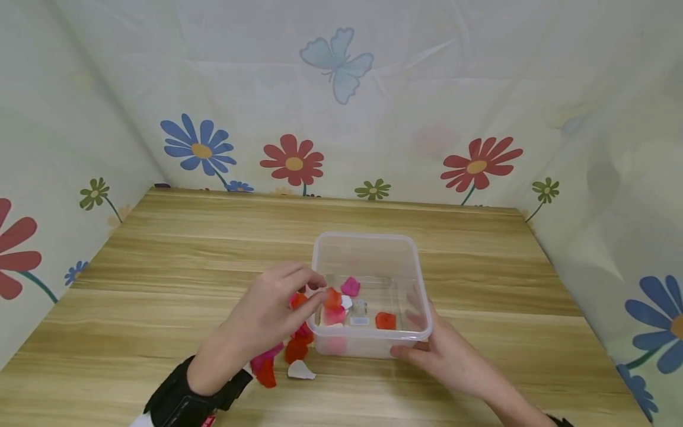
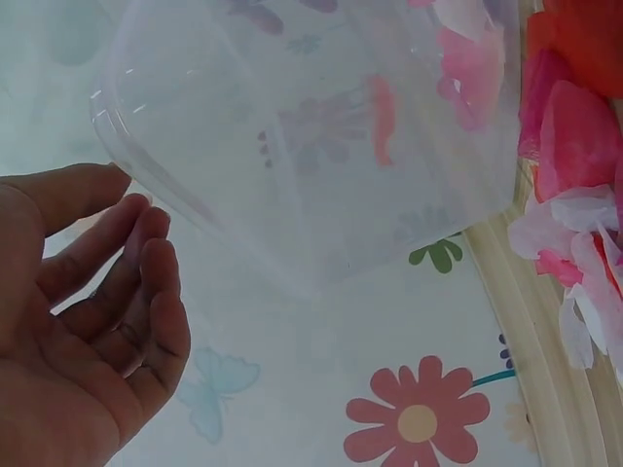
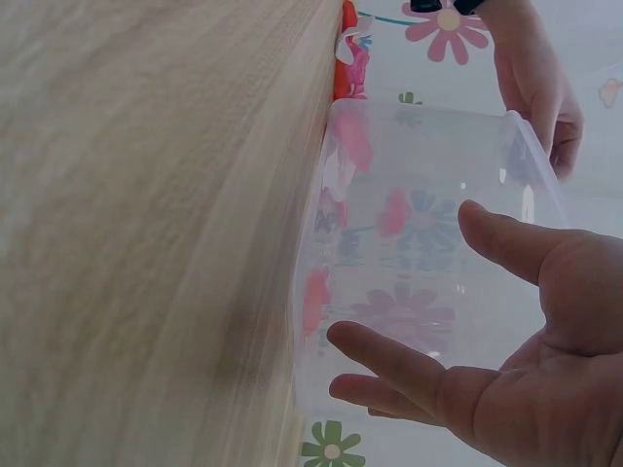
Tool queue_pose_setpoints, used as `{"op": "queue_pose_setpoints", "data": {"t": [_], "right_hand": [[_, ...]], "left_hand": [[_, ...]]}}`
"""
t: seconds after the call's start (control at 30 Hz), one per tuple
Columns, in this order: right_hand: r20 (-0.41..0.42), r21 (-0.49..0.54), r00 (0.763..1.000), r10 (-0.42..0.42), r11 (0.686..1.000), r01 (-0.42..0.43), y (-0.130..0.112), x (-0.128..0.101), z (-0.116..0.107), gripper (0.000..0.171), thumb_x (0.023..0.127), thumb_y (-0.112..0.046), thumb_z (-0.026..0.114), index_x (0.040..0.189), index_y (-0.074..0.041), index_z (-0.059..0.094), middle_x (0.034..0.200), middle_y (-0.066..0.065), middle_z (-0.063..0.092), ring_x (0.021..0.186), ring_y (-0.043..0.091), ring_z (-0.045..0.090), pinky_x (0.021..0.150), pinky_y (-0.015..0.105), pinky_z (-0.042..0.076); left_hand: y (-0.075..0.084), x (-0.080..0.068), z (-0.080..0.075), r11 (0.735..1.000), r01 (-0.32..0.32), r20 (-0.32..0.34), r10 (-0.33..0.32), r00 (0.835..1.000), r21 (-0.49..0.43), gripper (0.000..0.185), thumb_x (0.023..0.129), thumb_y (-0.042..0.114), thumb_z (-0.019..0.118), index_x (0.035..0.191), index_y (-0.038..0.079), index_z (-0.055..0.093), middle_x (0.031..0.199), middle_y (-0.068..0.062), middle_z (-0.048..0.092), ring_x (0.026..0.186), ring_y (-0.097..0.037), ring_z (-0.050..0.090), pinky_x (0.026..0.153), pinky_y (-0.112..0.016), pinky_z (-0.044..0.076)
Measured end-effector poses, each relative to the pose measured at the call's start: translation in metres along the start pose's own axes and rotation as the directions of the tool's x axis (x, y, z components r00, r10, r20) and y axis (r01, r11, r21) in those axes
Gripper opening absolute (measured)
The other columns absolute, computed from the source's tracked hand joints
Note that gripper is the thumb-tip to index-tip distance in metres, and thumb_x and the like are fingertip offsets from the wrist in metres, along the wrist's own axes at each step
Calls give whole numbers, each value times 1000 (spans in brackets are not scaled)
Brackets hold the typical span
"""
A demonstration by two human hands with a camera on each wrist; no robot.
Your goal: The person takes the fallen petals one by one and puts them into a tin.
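Head: petals (image 1: 385, 321) lie inside the clear box (image 1: 373, 346) and on the table (image 1: 203, 255) at its eight o'clock; the left hand (image 1: 274, 302) bends at its nine-o'clock rim. Left wrist alone bares that palm, loosely curled fingers holding nothing. Right wrist: the right hand (image 3: 560, 399) spreads nearly straight fingers against the box's four-o'clock side.

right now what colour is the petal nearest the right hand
The petal is orange-red, clearest in the head view.
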State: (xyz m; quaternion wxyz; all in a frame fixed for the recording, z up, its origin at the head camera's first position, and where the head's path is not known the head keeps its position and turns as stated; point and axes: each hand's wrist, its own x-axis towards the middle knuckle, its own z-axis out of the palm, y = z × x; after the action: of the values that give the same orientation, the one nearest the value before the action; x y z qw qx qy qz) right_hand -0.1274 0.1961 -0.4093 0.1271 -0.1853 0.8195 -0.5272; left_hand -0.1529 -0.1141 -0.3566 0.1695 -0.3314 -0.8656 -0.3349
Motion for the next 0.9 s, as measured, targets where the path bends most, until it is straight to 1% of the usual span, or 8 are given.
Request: {"op": "queue_pose_setpoints", "data": {"t": [0.1, 0.17, 0.33, 0.5, 0.67, 0.77, 0.83, 0.9], "right_hand": [[-3, 0, 1000, -10, 1000, 10, 0, 0, 0, 108, 88, -12, 83, 165, -24, 8, 165, 24, 21, 136, 50, 44, 88, 40, 57], [0, 1, 1000, -24, 1000, 24, 1, 1, 0, 107, 88, -11, 83, 165, -23, 9, 164, 24, 24, 133, 49, 48, 88, 40, 57], [8, 4, 998, -60, 998, 60, 2, 1, 0, 104, 88, -8, 82, 164, -19, 12, 160, 25, 31, 124, 44, 57, 88, 38, 57], [8, 1, 998, -61, 998, 61, 2, 1, 0, 104, 88, -9, 82, 164, -19, 11, 159, 26, 32, 123, 44, 58, 89, 39, 57], [9, 6, 998, -60, 998, 60, 3, 2, 0, 106, 88, -9, 82, 164, -19, 9, 161, 25, 29, 125, 45, 55, 89, 38, 57], [10, 13, 998, -64, 998, 63, 3, 2, 0, 107, 88, -8, 82, 164, -21, 8, 162, 25, 26, 127, 46, 54, 88, 38, 57], [12, 13, 998, -67, 998, 67, 3, 2, 0, 106, 88, -8, 82, 164, -22, 9, 161, 24, 28, 126, 45, 55, 88, 37, 57], [11, 7, 998, -69, 998, 69, 3, 2, 0, 105, 88, -9, 82, 164, -22, 10, 160, 24, 30, 125, 44, 56, 88, 37, 57]], "left_hand": [[-1, 0, -2, 1000, 21, -11, -21, 1000, -8, 24, 83, 13, 88, 102, 7, 75, 97, 0, 73, 83, -11, 68, 77, -26, 59], [-3, 0, -3, 999, 42, -23, -42, 999, -11, 22, 84, 12, 87, 102, 8, 74, 96, 0, 72, 81, -10, 67, 76, -26, 59], [-10, 0, -4, 993, 107, -47, -106, 993, 39, 17, 87, 11, 84, 101, 8, 74, 93, 0, 71, 78, -10, 64, 73, -27, 59], [-15, -1, -4, 974, 200, -42, -196, 980, 104, 18, 88, 11, 83, 102, 7, 74, 93, -2, 71, 79, -14, 64, 72, -29, 59], [-20, -1, -3, 945, 283, -8, -286, 958, 162, 15, 87, 13, 84, 97, 10, 73, 89, -1, 70, 74, -15, 61, 68, -25, 56], [-22, -2, -1, 922, 330, 15, -340, 940, 201, 13, 87, 14, 84, 92, 10, 72, 85, -1, 69, 67, -14, 58, 62, -23, 53], [-23, -2, -1, 902, 366, 45, -385, 922, 231, 13, 87, 14, 83, 90, 9, 72, 80, -1, 68, 62, -13, 54, 56, -23, 50], [-24, -3, -1, 877, 404, 91, -439, 894, 259, 13, 87, 16, 83, 88, 9, 72, 75, 0, 66, 57, -13, 51, 51, -24, 47]]}}
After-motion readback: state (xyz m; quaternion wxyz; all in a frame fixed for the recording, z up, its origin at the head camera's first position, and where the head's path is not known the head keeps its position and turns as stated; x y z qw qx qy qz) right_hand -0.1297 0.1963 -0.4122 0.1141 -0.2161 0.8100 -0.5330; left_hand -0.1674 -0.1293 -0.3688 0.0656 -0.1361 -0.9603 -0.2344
